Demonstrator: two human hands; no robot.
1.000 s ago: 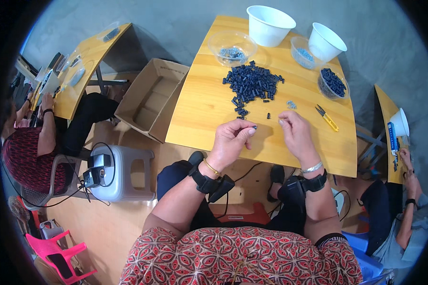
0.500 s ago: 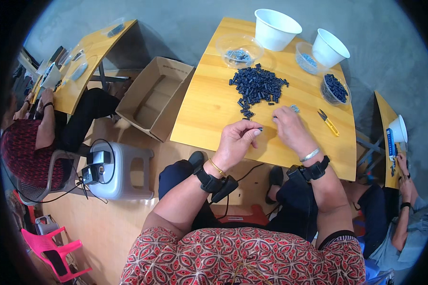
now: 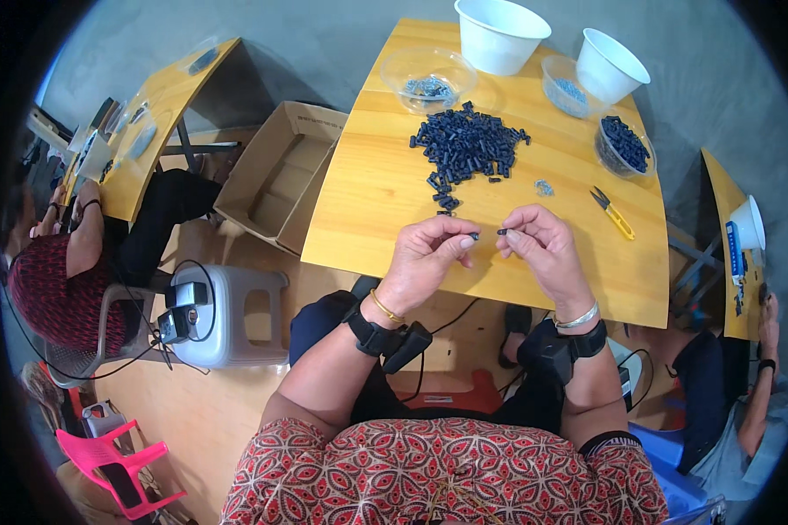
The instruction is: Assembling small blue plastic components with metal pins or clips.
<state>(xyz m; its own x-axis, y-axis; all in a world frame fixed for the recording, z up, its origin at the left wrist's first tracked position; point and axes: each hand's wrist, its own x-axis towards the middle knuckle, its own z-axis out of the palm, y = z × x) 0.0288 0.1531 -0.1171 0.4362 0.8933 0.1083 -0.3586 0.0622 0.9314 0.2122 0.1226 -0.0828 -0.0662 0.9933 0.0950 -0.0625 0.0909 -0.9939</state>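
Over the table's near edge, my left hand (image 3: pixel 427 260) pinches a small dark cylindrical piece (image 3: pixel 474 236) between thumb and fingertips. Facing it a short gap away, my right hand (image 3: pixel 545 255) pinches another small dark piece (image 3: pixel 502 232). The two pieces are apart; their finer details are too small to make out. Just beyond my hands lies a loose pile of dark navy cylindrical pieces (image 3: pixel 474 147), trailing towards my left hand. A little heap of small silvery parts (image 3: pixel 545 188) lies beyond my right hand, with yellow-handled snips (image 3: pixel 614 213) to its right.
On the wooden table (image 3: pixel 368 210) stand a clear bowl of metal parts (image 3: pixel 429 90), a second clear bowl (image 3: pixel 566 93), a clear tub of dark pieces (image 3: pixel 623 145) and two white buckets (image 3: pixel 501 39). An open cardboard box (image 3: pixel 280 175) is on the floor. People work at side tables.
My right hand has drawn back from beside the silvery parts and turned towards my left hand, showing the dark piece in its fingertips. My left hand keeps its pinch. The view has shifted slightly.
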